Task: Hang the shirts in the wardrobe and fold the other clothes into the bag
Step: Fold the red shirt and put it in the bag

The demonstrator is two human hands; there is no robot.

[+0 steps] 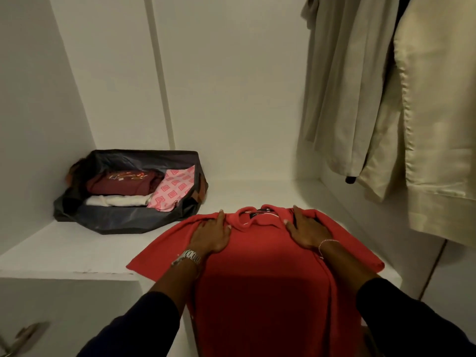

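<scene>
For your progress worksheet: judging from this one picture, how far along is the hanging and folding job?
Done: pale garments hang at the right, and the dark bag holds a folded maroon top, a white item and a pink patterned piece. In hand: the left hand and right hand press a red sweater on the white shelf. Left: folding and bagging it.

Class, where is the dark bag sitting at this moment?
The dark bag sits on the white shelf in the head view's left half, in the back corner, left of the red top.
</scene>
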